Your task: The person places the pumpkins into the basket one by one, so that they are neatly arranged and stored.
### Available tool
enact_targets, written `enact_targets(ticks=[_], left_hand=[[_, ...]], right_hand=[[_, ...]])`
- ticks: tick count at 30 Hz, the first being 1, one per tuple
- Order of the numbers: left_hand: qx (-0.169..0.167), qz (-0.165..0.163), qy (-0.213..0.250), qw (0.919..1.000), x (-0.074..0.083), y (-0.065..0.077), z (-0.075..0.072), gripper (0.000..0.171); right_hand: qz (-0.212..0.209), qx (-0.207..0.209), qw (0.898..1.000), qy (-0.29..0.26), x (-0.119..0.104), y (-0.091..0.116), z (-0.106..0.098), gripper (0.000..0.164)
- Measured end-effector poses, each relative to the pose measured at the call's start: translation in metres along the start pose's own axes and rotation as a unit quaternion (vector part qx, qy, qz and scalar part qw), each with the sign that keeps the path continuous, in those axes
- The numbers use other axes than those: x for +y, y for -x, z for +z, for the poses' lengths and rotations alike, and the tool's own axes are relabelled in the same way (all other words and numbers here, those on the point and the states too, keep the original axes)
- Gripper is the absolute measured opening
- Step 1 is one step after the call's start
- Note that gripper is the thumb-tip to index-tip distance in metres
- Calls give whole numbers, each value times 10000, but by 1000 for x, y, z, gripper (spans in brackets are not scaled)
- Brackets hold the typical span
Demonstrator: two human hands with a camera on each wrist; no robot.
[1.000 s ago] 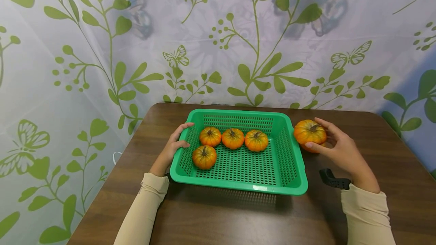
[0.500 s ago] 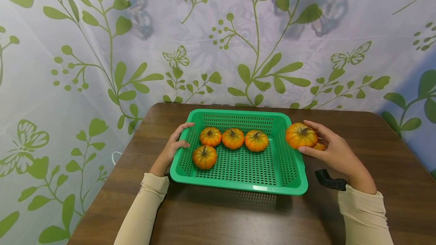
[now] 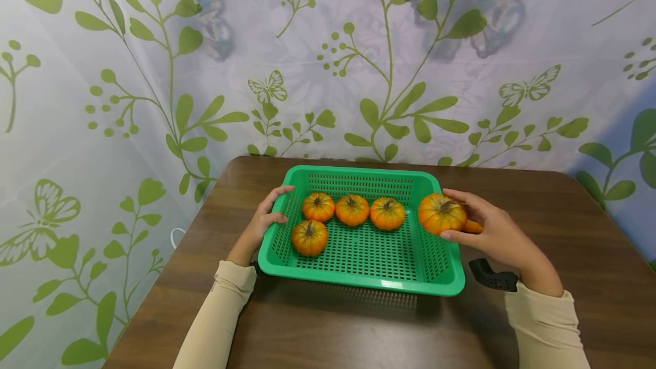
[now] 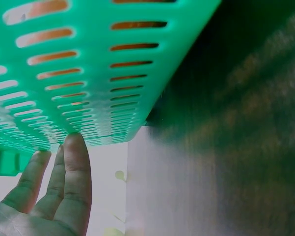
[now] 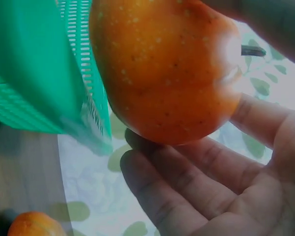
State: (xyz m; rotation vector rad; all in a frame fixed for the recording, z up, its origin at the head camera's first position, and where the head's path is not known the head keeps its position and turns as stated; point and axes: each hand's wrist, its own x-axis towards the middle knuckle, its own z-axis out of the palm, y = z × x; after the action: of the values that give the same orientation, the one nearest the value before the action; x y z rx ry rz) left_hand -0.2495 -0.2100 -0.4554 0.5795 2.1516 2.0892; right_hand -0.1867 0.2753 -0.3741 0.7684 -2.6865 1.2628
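Observation:
In the head view a green perforated plastic basket [image 3: 394, 285] stands on the table with several small orange pumpkins inside, among them a front-left pumpkin [image 3: 310, 238] and a pumpkin to the right of the back row [image 3: 387, 213]. My left hand [image 3: 261, 224] holds the basket's left rim; in the left wrist view its fingers [image 4: 76, 182] touch the outer wall. With thumb and fingers, my right hand [image 3: 494, 229] grips another pumpkin [image 3: 442, 213] over the basket's right rim. The right wrist view shows this pumpkin [image 5: 167, 73] beside the basket wall.
Behind the right hand, one more pumpkin [image 3: 474, 227] lies on the brown wooden table [image 3: 328, 335], mostly hidden. A patterned cloth [image 3: 328, 73] hangs behind the table's back edge. A black strap piece [image 3: 492, 275] sticks out at the right wrist.
My right hand has carried its pumpkin leftward from beside the basket to over its right rim, uncovering part of the pumpkin behind. The left hand and basket stay in place.

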Motion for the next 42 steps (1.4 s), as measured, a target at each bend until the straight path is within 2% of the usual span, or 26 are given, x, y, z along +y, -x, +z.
enact_targets(ticks=[14, 27, 42], left_hand=[[-43, 16, -32, 10000, -3, 0, 0, 78], [-3, 27, -46, 10000, -1, 1, 1, 78], [-8, 67, -57, 10000, -3, -1, -1, 77]], right_hand=[[-520, -793, 9944, 459, -15, -15, 2, 81], [-625, -1282, 9848, 996, -29, -28, 4, 77], [-847, -1790, 9788, 527, -31, -52, 11, 73]])
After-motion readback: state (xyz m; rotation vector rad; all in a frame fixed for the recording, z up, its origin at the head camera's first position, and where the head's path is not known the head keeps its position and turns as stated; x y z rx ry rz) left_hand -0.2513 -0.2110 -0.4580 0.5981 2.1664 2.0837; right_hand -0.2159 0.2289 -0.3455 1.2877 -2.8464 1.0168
